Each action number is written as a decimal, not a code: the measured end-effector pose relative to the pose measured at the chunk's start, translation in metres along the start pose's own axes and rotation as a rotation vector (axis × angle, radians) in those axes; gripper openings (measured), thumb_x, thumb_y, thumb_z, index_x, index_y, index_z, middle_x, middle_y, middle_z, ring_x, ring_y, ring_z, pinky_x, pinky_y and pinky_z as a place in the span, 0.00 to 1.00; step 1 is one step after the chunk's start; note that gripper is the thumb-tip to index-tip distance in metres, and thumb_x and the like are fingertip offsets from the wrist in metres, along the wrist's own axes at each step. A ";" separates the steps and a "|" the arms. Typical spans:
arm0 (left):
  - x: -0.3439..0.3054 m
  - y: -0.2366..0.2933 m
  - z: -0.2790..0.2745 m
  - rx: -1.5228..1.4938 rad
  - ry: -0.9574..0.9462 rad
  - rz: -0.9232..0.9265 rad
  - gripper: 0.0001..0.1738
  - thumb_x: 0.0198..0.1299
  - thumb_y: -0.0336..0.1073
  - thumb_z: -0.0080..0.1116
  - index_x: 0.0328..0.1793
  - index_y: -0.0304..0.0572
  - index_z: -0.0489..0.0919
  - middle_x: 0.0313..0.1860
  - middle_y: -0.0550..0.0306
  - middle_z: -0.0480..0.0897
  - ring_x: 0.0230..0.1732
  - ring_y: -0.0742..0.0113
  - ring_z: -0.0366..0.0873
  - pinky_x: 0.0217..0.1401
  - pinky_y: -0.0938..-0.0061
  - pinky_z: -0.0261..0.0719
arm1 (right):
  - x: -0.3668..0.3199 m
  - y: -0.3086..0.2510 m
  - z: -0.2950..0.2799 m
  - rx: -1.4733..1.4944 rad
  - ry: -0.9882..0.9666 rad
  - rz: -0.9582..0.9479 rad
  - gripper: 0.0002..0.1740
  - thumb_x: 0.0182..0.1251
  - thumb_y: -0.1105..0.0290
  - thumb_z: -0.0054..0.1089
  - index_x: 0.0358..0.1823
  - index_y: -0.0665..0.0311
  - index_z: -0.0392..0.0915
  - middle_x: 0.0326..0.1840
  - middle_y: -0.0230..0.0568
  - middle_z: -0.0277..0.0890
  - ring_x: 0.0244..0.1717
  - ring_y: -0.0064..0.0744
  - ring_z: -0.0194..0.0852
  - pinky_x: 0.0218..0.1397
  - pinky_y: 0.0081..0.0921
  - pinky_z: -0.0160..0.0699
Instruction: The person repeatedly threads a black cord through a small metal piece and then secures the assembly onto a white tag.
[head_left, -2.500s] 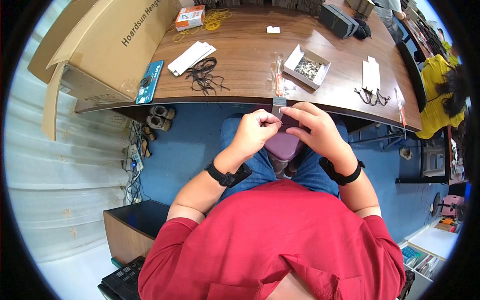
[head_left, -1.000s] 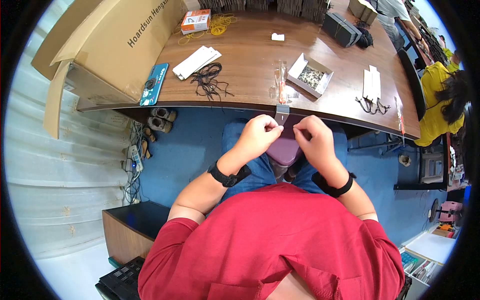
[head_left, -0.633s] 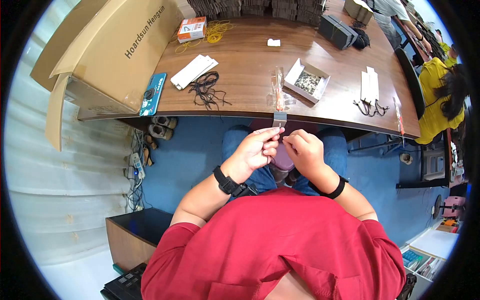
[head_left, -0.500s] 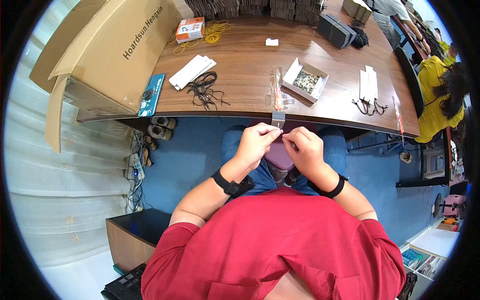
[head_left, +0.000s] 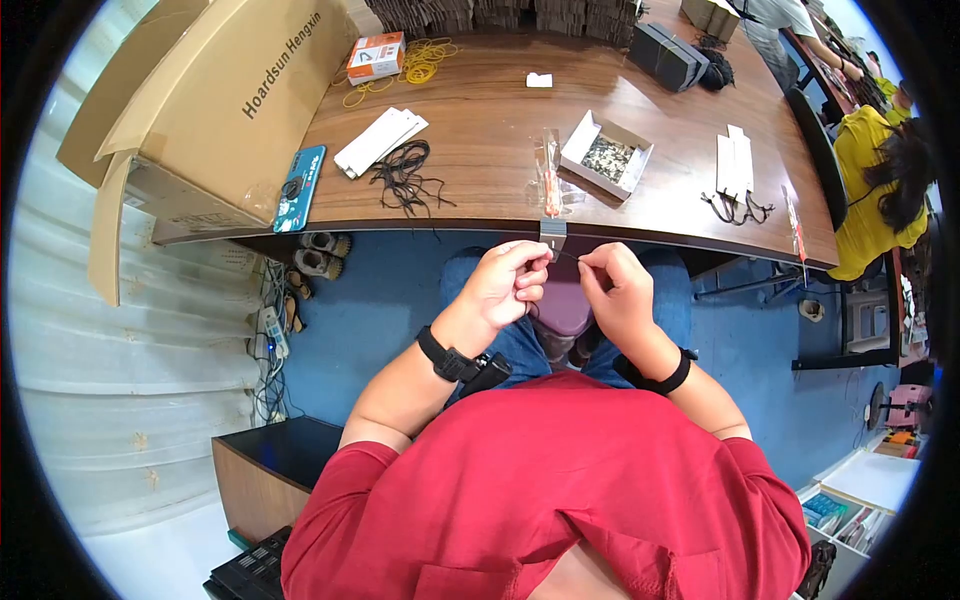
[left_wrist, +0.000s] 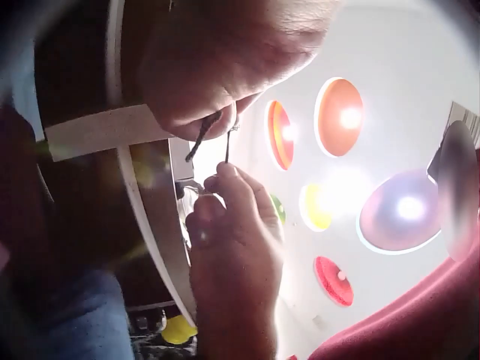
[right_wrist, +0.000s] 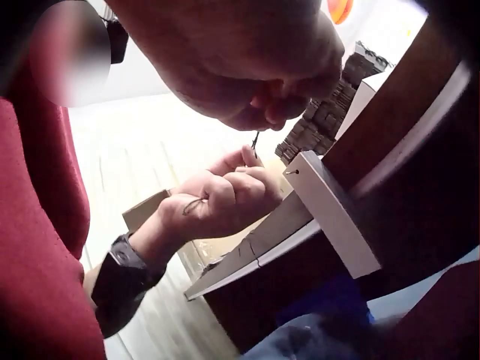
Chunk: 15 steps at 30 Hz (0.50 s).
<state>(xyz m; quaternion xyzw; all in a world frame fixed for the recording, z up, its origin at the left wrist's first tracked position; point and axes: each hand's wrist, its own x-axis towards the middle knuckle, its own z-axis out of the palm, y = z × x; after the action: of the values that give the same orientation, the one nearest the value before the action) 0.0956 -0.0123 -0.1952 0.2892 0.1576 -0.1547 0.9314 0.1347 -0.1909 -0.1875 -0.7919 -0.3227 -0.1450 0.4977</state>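
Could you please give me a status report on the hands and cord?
Left hand, right hand both pinch the black cord. Cord runs between them, off the table edge. Nothing blocking.

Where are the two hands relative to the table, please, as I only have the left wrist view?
Observer: Over the lap, just below the edge of the table: left hand and right hand, each pinching the thin cord.
Operator: What lies on the table nearest them?
Observer: An open white box of small parts, with a clear packet beside it.
Operator: Any spare cord?
Observer: A loose bundle of black cords lies beside white tags.
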 end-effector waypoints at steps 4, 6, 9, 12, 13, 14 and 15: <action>0.002 -0.002 -0.001 -0.050 -0.012 -0.022 0.07 0.63 0.32 0.55 0.37 0.34 0.78 0.23 0.65 0.71 0.18 0.82 0.60 0.15 0.88 0.54 | 0.002 -0.002 0.000 -0.226 -0.031 -0.284 0.07 0.47 0.77 0.65 0.27 0.61 0.76 0.26 0.35 0.74 0.23 0.33 0.72 0.25 0.25 0.69; 0.002 -0.006 0.001 0.110 0.030 0.039 0.08 0.63 0.32 0.56 0.38 0.32 0.79 0.25 0.64 0.72 0.18 0.83 0.60 0.15 0.88 0.53 | 0.004 -0.006 0.000 -0.269 -0.049 -0.360 0.07 0.46 0.74 0.66 0.27 0.58 0.76 0.26 0.32 0.74 0.22 0.32 0.72 0.25 0.27 0.69; -0.003 -0.015 0.009 0.642 0.084 0.322 0.07 0.61 0.30 0.57 0.39 0.32 0.79 0.28 0.64 0.74 0.23 0.83 0.64 0.20 0.87 0.59 | 0.011 -0.004 -0.002 -0.248 -0.037 -0.389 0.06 0.46 0.74 0.65 0.28 0.58 0.77 0.26 0.33 0.76 0.23 0.32 0.74 0.26 0.27 0.70; 0.000 -0.017 0.003 1.123 0.052 0.792 0.03 0.59 0.27 0.58 0.38 0.35 0.80 0.31 0.63 0.75 0.31 0.79 0.72 0.32 0.84 0.71 | 0.013 -0.001 -0.002 -0.146 -0.014 -0.287 0.06 0.46 0.75 0.66 0.27 0.60 0.78 0.27 0.35 0.77 0.26 0.35 0.77 0.28 0.27 0.74; -0.001 -0.017 0.003 1.102 0.041 0.726 0.03 0.59 0.26 0.58 0.39 0.35 0.80 0.32 0.63 0.75 0.33 0.77 0.72 0.36 0.83 0.71 | 0.013 -0.001 -0.001 -0.083 -0.038 -0.188 0.06 0.47 0.77 0.66 0.28 0.63 0.79 0.28 0.39 0.77 0.28 0.38 0.78 0.31 0.27 0.77; -0.002 -0.016 0.003 1.081 0.028 0.659 0.04 0.58 0.25 0.58 0.39 0.35 0.80 0.33 0.63 0.75 0.35 0.76 0.73 0.39 0.82 0.72 | 0.014 -0.001 -0.001 -0.039 -0.065 -0.144 0.06 0.48 0.78 0.66 0.29 0.64 0.79 0.28 0.40 0.78 0.29 0.38 0.78 0.32 0.26 0.77; -0.003 -0.016 0.003 1.060 0.013 0.591 0.04 0.58 0.23 0.57 0.39 0.35 0.79 0.33 0.63 0.76 0.37 0.74 0.74 0.43 0.81 0.73 | 0.015 -0.002 -0.002 0.005 -0.091 -0.098 0.06 0.49 0.78 0.66 0.29 0.65 0.80 0.29 0.40 0.78 0.29 0.37 0.79 0.34 0.26 0.77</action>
<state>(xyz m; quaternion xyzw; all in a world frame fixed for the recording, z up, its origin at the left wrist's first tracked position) 0.0874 -0.0263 -0.1998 0.7462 -0.0220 0.0547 0.6631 0.1442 -0.1862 -0.1771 -0.7796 -0.3838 -0.1322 0.4769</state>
